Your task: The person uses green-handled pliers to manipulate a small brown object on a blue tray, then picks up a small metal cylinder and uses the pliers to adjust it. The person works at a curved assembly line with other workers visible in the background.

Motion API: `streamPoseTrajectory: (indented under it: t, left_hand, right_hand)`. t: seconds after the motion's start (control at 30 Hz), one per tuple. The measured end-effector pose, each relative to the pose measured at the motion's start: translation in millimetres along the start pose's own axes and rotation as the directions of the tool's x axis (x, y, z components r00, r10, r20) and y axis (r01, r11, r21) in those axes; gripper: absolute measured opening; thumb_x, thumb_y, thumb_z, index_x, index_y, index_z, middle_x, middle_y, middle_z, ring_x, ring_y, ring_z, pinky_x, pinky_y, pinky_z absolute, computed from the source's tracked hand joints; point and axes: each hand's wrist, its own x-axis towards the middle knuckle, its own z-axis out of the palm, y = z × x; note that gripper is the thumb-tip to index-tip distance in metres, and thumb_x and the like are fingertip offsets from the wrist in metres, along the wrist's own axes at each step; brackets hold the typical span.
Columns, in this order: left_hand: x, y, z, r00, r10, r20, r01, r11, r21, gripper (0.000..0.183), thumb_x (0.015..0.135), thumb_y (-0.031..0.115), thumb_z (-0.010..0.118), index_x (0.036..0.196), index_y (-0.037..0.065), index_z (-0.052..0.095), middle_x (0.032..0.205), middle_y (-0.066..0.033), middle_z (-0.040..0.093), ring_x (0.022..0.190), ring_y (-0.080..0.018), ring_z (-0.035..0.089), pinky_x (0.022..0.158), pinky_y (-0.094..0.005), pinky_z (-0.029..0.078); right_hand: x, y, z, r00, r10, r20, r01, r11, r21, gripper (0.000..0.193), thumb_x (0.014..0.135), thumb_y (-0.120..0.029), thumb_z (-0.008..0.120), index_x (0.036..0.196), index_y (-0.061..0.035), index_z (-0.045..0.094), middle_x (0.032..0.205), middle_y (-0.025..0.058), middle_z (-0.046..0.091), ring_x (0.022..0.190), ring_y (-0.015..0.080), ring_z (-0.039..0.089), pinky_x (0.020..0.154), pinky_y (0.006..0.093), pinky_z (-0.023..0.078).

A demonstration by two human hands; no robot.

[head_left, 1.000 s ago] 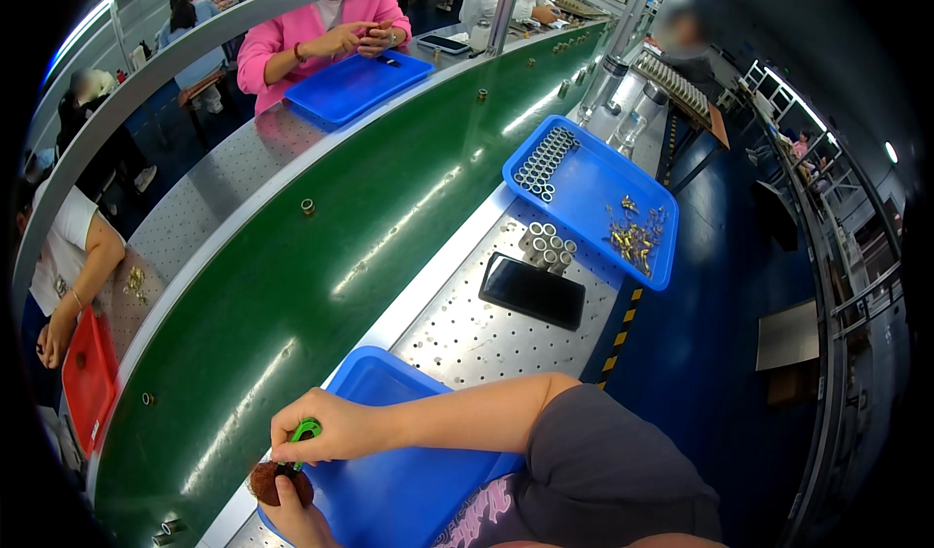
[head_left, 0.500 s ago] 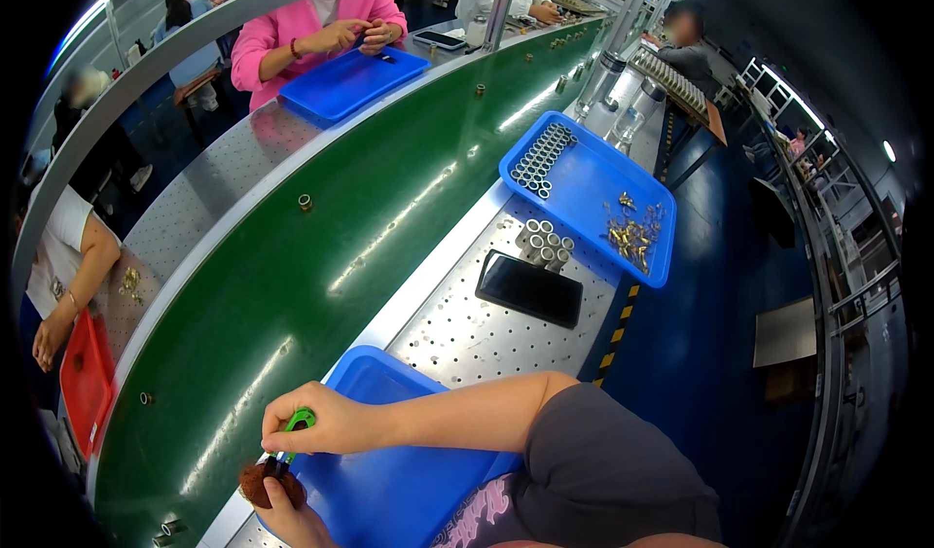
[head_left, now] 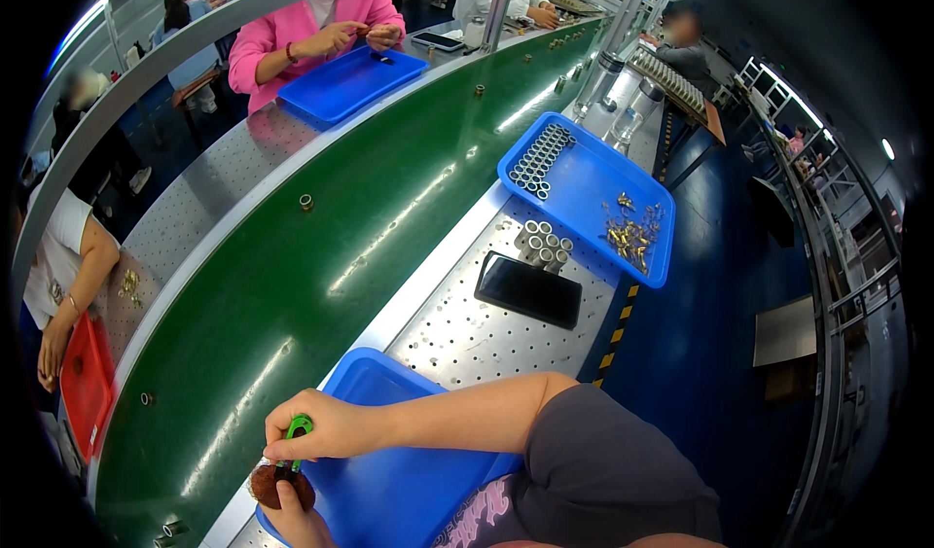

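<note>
My right hand (head_left: 326, 424) is closed round a small green-handled tool (head_left: 303, 426), its dark lower end pointing down. That end meets a brown, rounded, rough-looking piece (head_left: 295, 490), whose exact kind I cannot make out. My left hand (head_left: 295, 522) grips this piece from below, with the thumb pressed on its near side. Both hands are over the left edge of a blue tray (head_left: 399, 490), next to the green conveyor belt (head_left: 253, 353). The tool's tip, where it meets the brown piece, is too small to tell.
A black phone (head_left: 528, 290) lies on the perforated metal bench beside several metal sleeves (head_left: 543, 247). Beyond is a blue tray (head_left: 593, 193) with rings and brass-coloured parts. Small parts ride on the belt. Across it, co-workers sit by a blue tray (head_left: 336, 101) and a red tray (head_left: 86, 378).
My hands, the tool and the brown piece have shifted slightly right and down; the piece is turned a little. Across the belt, a co-worker's hand by the red tray has moved down.
</note>
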Motion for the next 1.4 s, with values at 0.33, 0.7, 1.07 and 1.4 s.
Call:
streamPoseTrajectory:
  t: [0.33,0.7,1.07,1.4]
  left_hand:
    - [0.8,31.6,35.3,0.977,0.126,0.174,-0.086,0.972,-0.220,0.059,0.085,0.031,0.059,0.131,0.003,0.034,0.115,-0.0126,0.052,0.097,-0.0216,0.054,0.080,-0.0322,0.047]
    - [-0.4,13.2,7.6,0.989,-0.069,0.131,0.085,0.989,-0.123,0.036,0.090,0.024,0.053,0.118,0.003,0.044,0.105,-0.0119,0.055,0.085,-0.0203,0.057,0.071,-0.0329,0.050]
    - [-0.2,12.0,7.2,0.993,-0.054,0.102,0.059,0.997,-0.046,0.034,0.088,0.020,0.056,0.114,0.000,0.045,0.103,-0.0104,0.055,0.085,-0.0184,0.055,0.072,-0.0311,0.049]
    - [2.3,8.2,6.7,0.985,0.002,0.171,0.012,0.997,-0.081,0.038,0.086,0.020,0.059,0.116,0.002,0.044,0.100,-0.0070,0.054,0.082,-0.0139,0.053,0.071,-0.0256,0.045]
  right_hand:
    - [-1.4,-5.7,-2.2,0.992,0.113,0.050,-0.114,0.993,0.026,0.023,0.081,-0.022,0.064,0.071,-0.0009,0.061,0.062,0.0006,0.056,0.055,0.0050,0.048,0.048,0.0207,0.037]
    - [-2.0,-4.3,-0.2,0.994,0.100,0.042,-0.101,0.995,0.017,0.025,0.082,-0.023,0.063,0.072,0.0001,0.061,0.061,0.0020,0.056,0.052,0.0066,0.051,0.048,0.0211,0.039]
    - [-0.6,2.5,-0.1,1.000,-0.025,-0.014,0.024,0.997,-0.070,0.025,0.083,-0.022,0.063,0.072,-0.0004,0.061,0.061,0.0024,0.056,0.053,0.0067,0.050,0.048,0.0217,0.039]
    - [-0.9,-7.0,-2.6,0.997,0.073,-0.011,-0.073,0.997,-0.015,0.026,0.084,-0.026,0.061,0.072,-0.0028,0.061,0.057,0.0004,0.052,0.050,0.0060,0.048,0.047,0.0210,0.037]
